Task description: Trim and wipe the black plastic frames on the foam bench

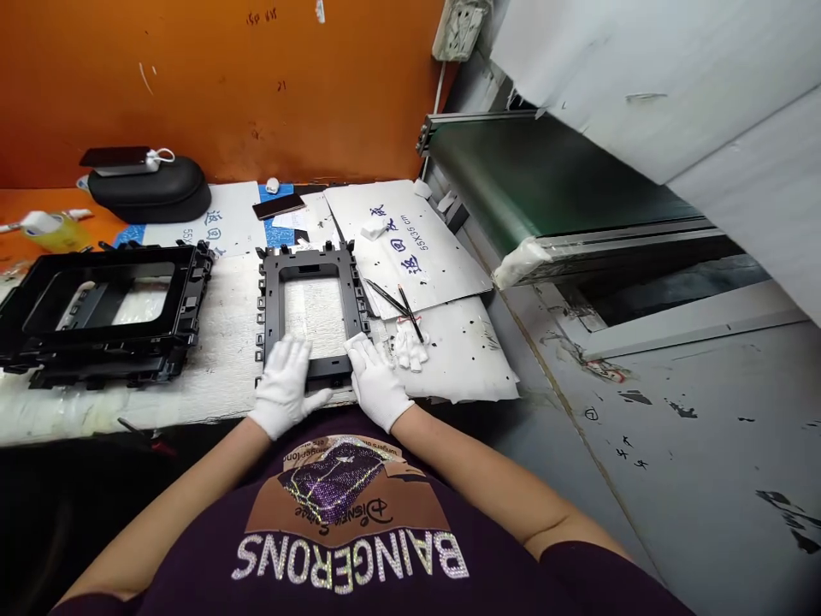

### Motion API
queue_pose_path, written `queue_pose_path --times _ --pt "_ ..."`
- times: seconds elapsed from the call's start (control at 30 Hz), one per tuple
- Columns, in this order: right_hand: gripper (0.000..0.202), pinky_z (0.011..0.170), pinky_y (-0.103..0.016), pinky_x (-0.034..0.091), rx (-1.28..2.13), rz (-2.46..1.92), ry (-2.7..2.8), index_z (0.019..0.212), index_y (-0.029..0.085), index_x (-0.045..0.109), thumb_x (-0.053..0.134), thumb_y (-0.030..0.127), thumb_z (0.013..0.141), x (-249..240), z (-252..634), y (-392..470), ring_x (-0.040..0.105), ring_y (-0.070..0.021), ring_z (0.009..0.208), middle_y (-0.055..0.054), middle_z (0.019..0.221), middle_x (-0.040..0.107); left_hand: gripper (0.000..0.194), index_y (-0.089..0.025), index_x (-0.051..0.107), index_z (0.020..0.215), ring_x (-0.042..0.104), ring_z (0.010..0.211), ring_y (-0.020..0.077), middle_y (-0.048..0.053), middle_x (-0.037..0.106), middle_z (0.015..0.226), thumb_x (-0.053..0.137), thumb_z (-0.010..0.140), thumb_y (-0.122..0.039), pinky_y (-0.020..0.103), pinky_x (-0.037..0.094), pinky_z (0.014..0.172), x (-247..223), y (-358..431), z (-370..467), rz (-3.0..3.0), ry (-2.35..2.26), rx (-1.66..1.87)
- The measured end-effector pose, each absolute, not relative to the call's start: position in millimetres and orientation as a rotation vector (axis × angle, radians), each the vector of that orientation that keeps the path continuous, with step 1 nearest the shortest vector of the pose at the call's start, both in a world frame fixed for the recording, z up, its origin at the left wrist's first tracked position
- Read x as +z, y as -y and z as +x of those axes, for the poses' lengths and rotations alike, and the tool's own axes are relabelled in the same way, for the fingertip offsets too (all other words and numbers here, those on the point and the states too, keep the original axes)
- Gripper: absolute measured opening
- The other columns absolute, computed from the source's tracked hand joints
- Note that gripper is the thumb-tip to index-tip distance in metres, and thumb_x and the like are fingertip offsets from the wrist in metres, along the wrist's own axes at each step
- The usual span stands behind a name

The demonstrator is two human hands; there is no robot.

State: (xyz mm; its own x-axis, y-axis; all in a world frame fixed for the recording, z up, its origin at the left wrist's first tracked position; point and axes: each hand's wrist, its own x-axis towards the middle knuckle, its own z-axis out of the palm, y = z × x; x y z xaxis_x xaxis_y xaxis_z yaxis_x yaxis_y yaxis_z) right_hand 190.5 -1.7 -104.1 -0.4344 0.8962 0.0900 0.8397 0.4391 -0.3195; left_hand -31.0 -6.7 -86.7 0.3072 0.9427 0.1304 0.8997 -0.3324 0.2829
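Observation:
A black plastic frame [274, 287] lies flat on the white bench in front of me. Both my hands wear white gloves. My left hand [283, 385] rests on the frame's near left corner, fingers spread. My right hand [375, 382] presses on the near right corner. Whether either hand grips the frame or only rests on it is unclear. Thin black tweezers [396, 301] and several small white pieces [407, 346] lie just right of the frame.
A stack of larger black frames [103, 312] sits at the left. White sheets with blue writing [410, 244] lie behind. A phone [278, 205] and a black case [150, 188] stand by the orange wall. A green conveyor [545, 180] runs at right.

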Motion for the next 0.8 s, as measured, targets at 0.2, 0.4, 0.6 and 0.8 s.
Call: queue_pose_path --times 0.2,0.4,0.6,0.8 --pt "0.061 0.123 -0.058 0.031 0.323 -1.632 2.429 0.149 -0.001 0.044 0.043 0.005 0.089 -100 171 -49 0.038 -0.0366 0.149 -0.028 0.154 0.047 0.04 -0.018 0.064 0.103 0.065 0.096 0.0339 0.015 0.069 0.097 0.041 0.098 -0.051 0.047 0.049 0.086 -90 -9 -10 2.476 -1.597 0.173" --pt "0.062 0.124 -0.051 0.028 0.326 -1.682 2.386 0.147 0.008 0.047 0.036 -0.002 0.088 -81 150 -161 0.042 -0.0296 0.146 -0.02 0.152 0.053 0.039 -0.017 0.064 0.103 0.063 0.093 0.031 0.014 0.068 0.097 0.043 0.1 -0.05 0.043 0.047 0.084 -93 -9 -13 2.488 -1.623 0.113" --pt "0.057 0.121 -0.043 0.035 0.403 -1.645 2.404 0.148 0.01 0.048 0.043 0.003 0.092 -65 146 -226 0.046 -0.0255 0.14 -0.018 0.15 0.053 0.034 -0.017 0.064 0.104 0.063 0.094 0.0303 0.013 0.068 0.099 0.048 0.098 -0.047 0.043 0.049 0.085 -90 -7 -12 2.405 -1.613 0.12" --pt "0.041 0.114 -0.043 0.046 0.537 -1.332 2.552 0.133 0.016 0.062 0.047 0.012 0.095 -72 178 -245 0.059 -0.0253 0.13 -0.014 0.141 0.062 0.05 -0.015 0.059 0.123 0.051 0.131 0.0405 0.019 0.063 0.126 0.06 0.088 -0.051 0.057 0.041 0.109 -86 -27 -40 2.123 -1.872 0.48"
